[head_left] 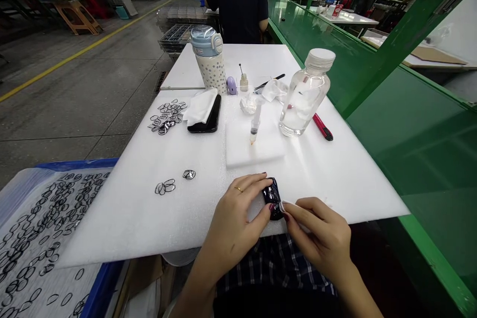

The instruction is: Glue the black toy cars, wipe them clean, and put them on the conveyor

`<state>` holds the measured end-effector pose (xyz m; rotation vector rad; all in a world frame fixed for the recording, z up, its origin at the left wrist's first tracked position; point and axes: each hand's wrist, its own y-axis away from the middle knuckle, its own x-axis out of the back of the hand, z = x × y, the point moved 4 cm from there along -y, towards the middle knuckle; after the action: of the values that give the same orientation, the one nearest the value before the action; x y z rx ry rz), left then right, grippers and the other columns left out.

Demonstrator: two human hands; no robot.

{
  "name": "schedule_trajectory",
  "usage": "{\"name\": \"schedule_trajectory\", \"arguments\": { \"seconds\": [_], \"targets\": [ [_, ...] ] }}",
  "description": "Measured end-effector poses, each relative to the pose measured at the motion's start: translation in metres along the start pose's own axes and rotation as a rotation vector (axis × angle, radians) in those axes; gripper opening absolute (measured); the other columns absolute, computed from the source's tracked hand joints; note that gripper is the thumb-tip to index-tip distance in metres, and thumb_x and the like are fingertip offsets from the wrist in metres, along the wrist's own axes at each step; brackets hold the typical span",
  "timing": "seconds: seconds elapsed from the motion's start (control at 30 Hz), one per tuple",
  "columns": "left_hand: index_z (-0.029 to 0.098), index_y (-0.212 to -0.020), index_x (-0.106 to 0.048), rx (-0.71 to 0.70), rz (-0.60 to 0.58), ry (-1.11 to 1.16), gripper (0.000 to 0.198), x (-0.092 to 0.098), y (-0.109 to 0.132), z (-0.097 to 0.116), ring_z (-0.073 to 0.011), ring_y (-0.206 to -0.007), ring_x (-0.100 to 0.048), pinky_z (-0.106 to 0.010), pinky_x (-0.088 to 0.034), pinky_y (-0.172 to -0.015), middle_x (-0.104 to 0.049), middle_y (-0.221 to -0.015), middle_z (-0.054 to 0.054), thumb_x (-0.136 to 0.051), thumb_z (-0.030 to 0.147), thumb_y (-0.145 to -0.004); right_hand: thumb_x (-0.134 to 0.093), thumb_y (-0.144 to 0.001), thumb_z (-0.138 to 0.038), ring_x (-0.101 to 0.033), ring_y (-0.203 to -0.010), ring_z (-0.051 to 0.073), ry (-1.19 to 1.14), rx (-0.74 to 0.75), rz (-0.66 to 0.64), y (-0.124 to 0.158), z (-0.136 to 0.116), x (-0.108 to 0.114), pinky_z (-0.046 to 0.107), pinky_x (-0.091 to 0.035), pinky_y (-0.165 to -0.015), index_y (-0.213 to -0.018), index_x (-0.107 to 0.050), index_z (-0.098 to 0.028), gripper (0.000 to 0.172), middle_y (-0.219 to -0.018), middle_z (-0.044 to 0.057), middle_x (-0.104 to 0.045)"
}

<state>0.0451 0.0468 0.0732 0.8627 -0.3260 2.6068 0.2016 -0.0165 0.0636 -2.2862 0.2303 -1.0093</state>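
Observation:
Near the table's front edge lies a glossy black rounded piece (pixel 272 194), elongated and about palm-sized. My left hand (pixel 240 208) grips it, fingers at its far end and thumb at its near end. On its right side, my right hand (pixel 318 228) pinches a small folded white cloth (pixel 286 204) against the near end. Just beyond the hands is a white foam pad (pixel 253 156) with a small syringe (pixel 255 126) resting on it. To the left, two little groups of thin black rings (pixel 165 187) lie on the white tabletop (pixel 130 218).
A clear bottle (pixel 305 94) and a red cutter (pixel 322 126) stand right of the pad. Behind are crumpled tissues (pixel 276 90), a small vial (pixel 244 82), a purple rounded piece (pixel 231 85) and a tumbler (pixel 208 62). A black phone (pixel 208 121) and blue tray (pixel 108 283) are left.

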Motion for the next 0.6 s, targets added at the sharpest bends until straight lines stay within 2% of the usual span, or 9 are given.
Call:
{"name": "schedule_trajectory", "arguments": {
  "seconds": [0.2, 0.6],
  "targets": [
    [0.025, -0.122, -0.060, -0.012, 0.018, -0.010, 0.038, -0.0010, 0.0019, 0.0000, -0.0184, -0.125, -0.049, -0.041, -0.044, -0.107, -0.059, -0.132, 0.000, -0.060, 0.017, -0.085, -0.061, -0.085, -0.006, -0.057, -0.065, 0.010, 0.005, -0.009, -0.014, -0.0013, -0.0005, 0.0004, 0.023, -0.047, -0.055, -0.103, -0.068, -0.013, 0.021, -0.084, 0.006, -0.061],
    [0.023, -0.121, -0.061, -0.020, 0.034, -0.027, 0.037, -0.0027, 0.0005, 0.0016, -0.0193, -0.122, -0.051, -0.041, -0.046, -0.104, -0.060, -0.129, -0.002, -0.059, 0.016, -0.084, -0.062, -0.084, -0.007, -0.055, -0.067, 0.012, 0.077, 0.071, -0.006, -0.0022, -0.0029, -0.0023, 0.024, -0.046, -0.055, -0.102, -0.067, -0.013, 0.019, -0.083, 0.007, -0.062]
  ]
}}
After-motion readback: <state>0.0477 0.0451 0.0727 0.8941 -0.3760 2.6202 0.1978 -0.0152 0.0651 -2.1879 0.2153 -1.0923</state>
